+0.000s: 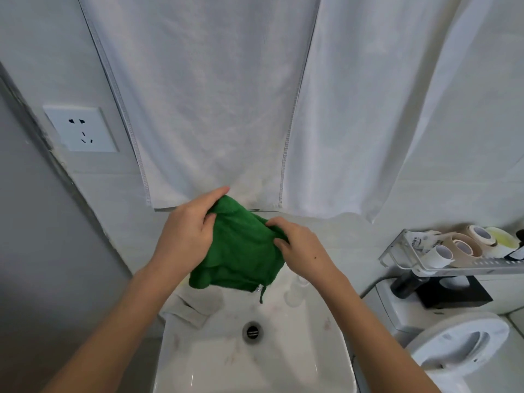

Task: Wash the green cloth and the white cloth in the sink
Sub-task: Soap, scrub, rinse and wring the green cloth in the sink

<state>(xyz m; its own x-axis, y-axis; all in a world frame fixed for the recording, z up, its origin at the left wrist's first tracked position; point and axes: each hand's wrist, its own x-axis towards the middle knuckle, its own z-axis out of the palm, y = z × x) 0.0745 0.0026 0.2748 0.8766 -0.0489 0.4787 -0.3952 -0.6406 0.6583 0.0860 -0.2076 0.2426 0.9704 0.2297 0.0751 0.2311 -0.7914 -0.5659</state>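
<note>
Risk first: bunched green terry cloth point(241, 251), pinched at its upper edges by left hand point(184, 236) and right hand point(300, 251), held over white ceramic sink point(283, 350); could slip down onto round dark drain point(251, 332); crumpled white cloth point(195, 306) draped on sink's left edge, could slide off. Count: two cloths, two hands, one sink, one drain.

From my seat, the green cloth point(241, 251) blocks the tap beyond my left hand point(187, 234). Right of my right hand point(300, 251), the shelf point(453, 268) and toilet point(459, 344) run off frame.
</note>
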